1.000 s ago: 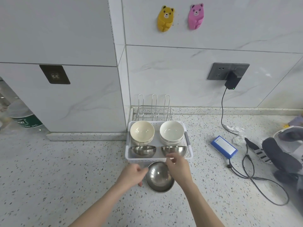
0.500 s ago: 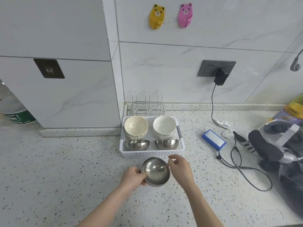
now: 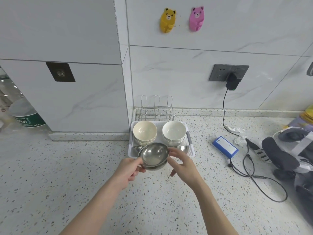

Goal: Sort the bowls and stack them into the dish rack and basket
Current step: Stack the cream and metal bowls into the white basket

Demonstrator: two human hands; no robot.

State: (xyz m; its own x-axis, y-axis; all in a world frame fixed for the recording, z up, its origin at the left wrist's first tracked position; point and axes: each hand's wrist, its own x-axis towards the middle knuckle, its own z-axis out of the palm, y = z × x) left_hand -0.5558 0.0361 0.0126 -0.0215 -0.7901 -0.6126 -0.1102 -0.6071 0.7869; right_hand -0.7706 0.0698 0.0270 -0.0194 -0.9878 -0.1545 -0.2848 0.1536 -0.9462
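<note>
over the basket's [image 3: 189,145] front edge, left hand [image 3: 127,170] pinches steel bowl [image 3: 153,156] rim, mouth up, tilted toward camera. right hand [image 3: 183,162] open, fingers touching its right side. behind: cream bowls [image 3: 144,131], white bowls [image 3: 174,131], wire rack [image 3: 157,109]. blue box [image 3: 225,146] right.

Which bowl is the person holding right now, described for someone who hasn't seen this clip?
Find the white basket against the wall corner on the speckled counter. Just in front of it, the left hand grips a steel bowl. Unlike the other bowls, it is outside the basket, lifted and tilted.
</note>
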